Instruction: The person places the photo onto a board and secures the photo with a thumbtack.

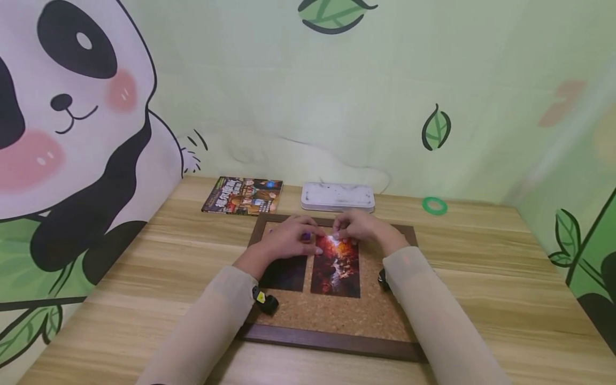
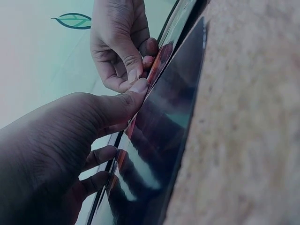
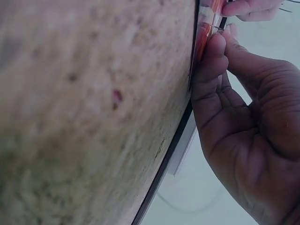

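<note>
On a framed cork board (image 1: 337,318) lies a glossy card (image 1: 335,270) with a fiery red and orange picture. My left hand (image 1: 293,238) reaches over a darker card (image 1: 284,275), its thumb and fingers touching the upper left of the fiery card. At the top edge of that card, my right hand (image 1: 358,227) pinches a small pin between thumb and forefinger. In the right wrist view the thin shaft of the pin (image 3: 215,26) shows at the fingertips; its head is hidden. Something small and purple (image 1: 306,236) shows beside the left fingers.
Behind the board lie a comic-style booklet (image 1: 243,196), a white tin case (image 1: 338,196) and a green tape ring (image 1: 434,206). The wooden table (image 1: 491,278) extends around the board, up to a printed wall cloth (image 1: 269,96).
</note>
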Motion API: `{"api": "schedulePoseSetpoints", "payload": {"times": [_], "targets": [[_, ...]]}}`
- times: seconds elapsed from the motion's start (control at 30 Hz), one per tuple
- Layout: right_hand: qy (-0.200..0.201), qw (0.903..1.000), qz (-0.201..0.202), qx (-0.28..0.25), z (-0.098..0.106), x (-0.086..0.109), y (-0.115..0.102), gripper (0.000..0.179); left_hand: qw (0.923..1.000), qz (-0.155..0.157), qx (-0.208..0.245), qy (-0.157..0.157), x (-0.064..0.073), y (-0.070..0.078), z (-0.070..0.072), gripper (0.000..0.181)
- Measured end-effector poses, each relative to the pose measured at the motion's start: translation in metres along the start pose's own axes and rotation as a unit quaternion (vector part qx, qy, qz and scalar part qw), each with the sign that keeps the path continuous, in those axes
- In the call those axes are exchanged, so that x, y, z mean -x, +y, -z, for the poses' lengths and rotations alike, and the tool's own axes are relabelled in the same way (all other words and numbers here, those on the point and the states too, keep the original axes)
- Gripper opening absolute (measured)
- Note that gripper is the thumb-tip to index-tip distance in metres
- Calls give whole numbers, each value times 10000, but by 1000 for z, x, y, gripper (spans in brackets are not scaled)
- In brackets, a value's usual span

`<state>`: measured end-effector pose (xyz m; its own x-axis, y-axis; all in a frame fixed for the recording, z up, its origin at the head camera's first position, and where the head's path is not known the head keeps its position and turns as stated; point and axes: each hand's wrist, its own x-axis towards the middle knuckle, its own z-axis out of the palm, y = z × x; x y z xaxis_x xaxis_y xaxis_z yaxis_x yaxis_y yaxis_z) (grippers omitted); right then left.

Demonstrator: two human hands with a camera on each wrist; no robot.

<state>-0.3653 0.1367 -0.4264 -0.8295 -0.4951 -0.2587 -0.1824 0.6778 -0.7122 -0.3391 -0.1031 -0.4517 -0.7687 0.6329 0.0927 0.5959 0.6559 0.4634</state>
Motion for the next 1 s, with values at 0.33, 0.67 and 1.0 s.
{"api": "schedulePoseSetpoints", "payload": {"times": [0.33,0.67,1.0], "targets": [[-157,9998,-75,86,2,-2,-4,7,10000,-52,-59,-1,-1,-2,-1,44],[-192,9997,46,-134,1,-3,-2,13,9999,-99,-55,15,-1,-3,-2,43],[-100,9999,-53,61,0,-4,-9,14,10000,-80,-51,19,-2,-5,-2,42]]}}
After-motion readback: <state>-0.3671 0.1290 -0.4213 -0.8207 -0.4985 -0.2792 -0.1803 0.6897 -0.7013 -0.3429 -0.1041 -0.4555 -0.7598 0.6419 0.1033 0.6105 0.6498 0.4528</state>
